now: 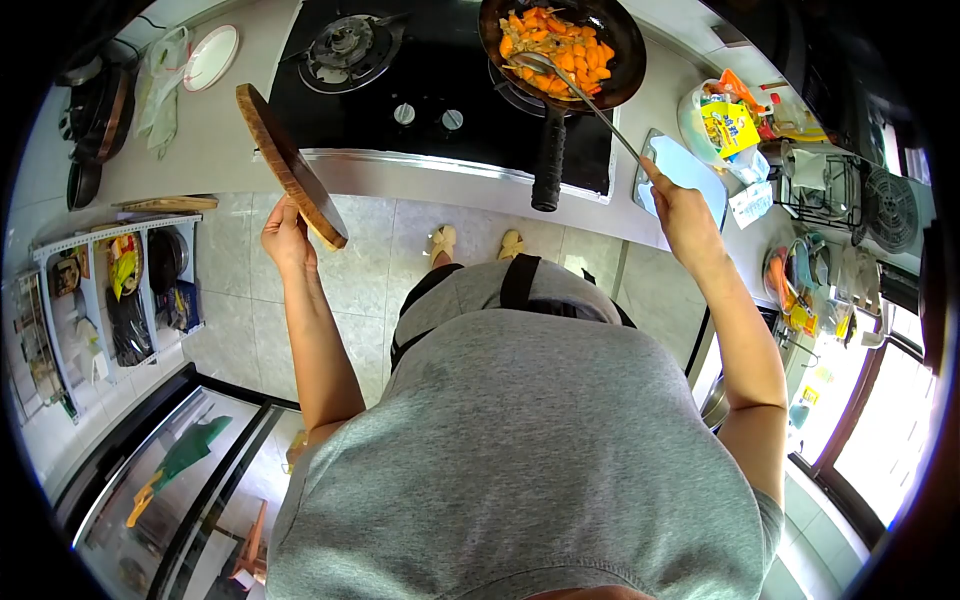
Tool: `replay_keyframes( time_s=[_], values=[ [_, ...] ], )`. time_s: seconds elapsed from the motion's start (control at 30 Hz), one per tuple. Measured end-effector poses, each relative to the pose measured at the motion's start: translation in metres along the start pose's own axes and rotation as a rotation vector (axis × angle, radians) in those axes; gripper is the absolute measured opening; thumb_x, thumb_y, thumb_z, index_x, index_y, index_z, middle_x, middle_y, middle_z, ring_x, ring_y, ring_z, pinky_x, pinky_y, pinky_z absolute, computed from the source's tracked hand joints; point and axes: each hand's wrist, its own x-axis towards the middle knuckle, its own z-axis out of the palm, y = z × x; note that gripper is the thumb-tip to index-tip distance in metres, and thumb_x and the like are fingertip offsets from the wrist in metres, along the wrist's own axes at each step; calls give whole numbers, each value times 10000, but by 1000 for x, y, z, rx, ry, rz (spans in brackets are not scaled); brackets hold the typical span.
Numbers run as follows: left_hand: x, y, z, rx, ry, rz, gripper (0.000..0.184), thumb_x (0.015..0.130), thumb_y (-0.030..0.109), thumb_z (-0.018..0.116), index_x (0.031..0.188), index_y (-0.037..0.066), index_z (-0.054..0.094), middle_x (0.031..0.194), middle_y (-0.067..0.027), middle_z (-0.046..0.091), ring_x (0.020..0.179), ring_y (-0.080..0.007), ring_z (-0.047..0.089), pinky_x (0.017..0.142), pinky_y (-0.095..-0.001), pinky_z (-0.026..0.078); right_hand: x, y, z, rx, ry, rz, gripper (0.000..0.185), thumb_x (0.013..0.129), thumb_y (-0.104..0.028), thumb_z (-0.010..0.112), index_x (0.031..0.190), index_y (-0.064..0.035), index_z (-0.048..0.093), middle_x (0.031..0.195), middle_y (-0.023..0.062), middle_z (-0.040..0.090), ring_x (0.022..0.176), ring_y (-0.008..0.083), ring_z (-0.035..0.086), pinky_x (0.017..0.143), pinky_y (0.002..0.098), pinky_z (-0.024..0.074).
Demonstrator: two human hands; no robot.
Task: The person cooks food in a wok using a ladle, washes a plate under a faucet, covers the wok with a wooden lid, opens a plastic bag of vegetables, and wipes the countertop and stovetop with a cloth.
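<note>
My left hand (287,236) grips the edge of a round wooden lid (290,165), which is tilted nearly on edge in front of the stove. My right hand (680,212) is closed round the handle end of a long metal spatula (600,112). The spatula's head rests in a dark wok (627,60) at the right of the stove, among orange chunks (570,55) mixed with paler pieces. The wok's black handle (548,160) points toward me, with no hand on it.
The black stove (430,70) has a bare left burner (345,50). A white plate (212,58) lies left of it; a pale blue board (690,180) lies to the right. Beyond the board are a filled basket (700,120) and a dish rack (815,190). A shelf rack (95,290) stands at left.
</note>
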Motion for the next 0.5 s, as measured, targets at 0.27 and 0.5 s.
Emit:
replay_keyframes(
  time_s=[0.27,0.5],
  values=[
    [5,-2,0,-20,-1,2,237,898,17,651,1109,-86,679,1026,-128,719,891,-182,690,819,-273,559,2,-5,-1,15,-53,12,518,940,-59,491,1447,-162,468,772,251,640,732,401,647,722,484,504],
    [7,3,1,-15,2,10,242,901,20,652,1114,-93,675,1034,-131,718,897,-182,690,821,-270,557,1,-11,2,62,-81,57,513,945,-60,489,1450,-142,462,770,276,625,739,414,637,723,489,489]
  ],
)
